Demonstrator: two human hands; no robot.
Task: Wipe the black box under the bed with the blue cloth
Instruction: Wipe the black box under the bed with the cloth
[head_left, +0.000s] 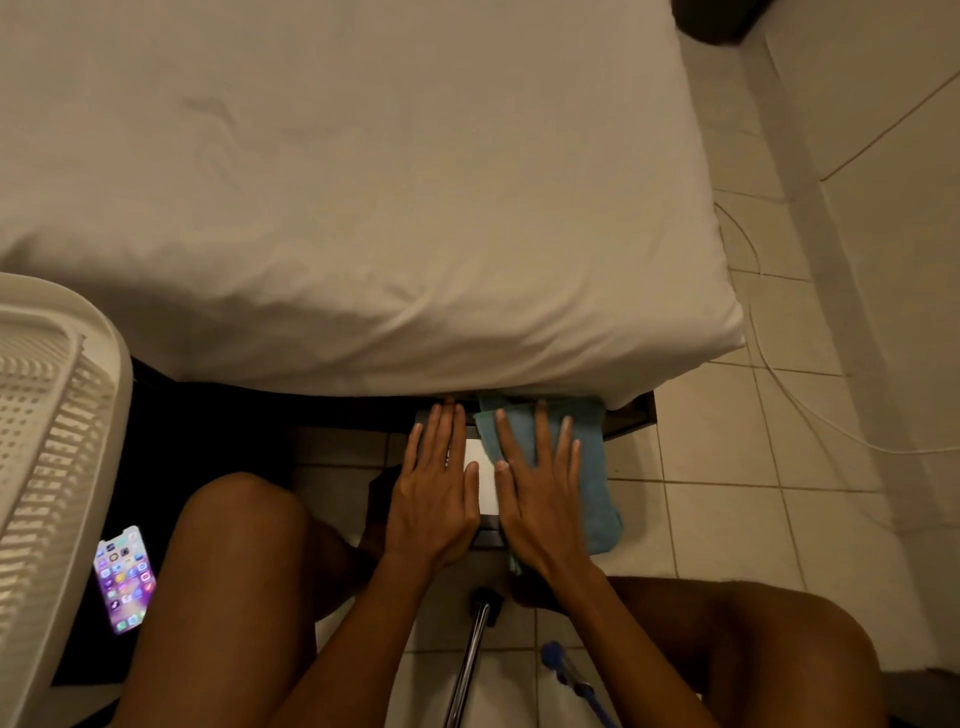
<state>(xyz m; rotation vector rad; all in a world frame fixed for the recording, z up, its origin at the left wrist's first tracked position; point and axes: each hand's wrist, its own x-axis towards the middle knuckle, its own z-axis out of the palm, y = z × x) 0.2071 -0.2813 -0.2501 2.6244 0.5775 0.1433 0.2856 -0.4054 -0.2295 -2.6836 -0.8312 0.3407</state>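
- Both hands lie flat with straight fingers and grasp nothing: the left hand (434, 491) presses palm-down on the black box (487, 535), and the right hand (540, 496) presses palm-down on the blue cloth (595, 467).
- Left-hand fingers are held close together and point toward the bed (363, 182); their tips reach the far edge of the box, right at the shadow under the mattress.
- Right-hand fingers are spread apart over the cloth, and the thumb lies along the cloth's left edge.
- Between the two hands a strip of the box shows, with a white label (480, 475) on its top.
- Spread over the right part of the box, the cloth hangs past its right side onto the tiled floor (727, 467); its far end tucks under the bed's edge.
- Most of the box sits on the floor just out from under the bed, between the person's bare knees, with its far end at the bed frame.
- On the left, a white slatted laundry basket (57, 415) stands beside the bed, and a phone (124, 579) with a lit screen lies on a dark surface next to it.
- Near the bottom edge, a shiny metal pole (467, 670) points toward the box, with a blue-tipped object (563, 667) just to its right.
- A thin white cable (763, 358) trails across the tiles at the bed's right corner.
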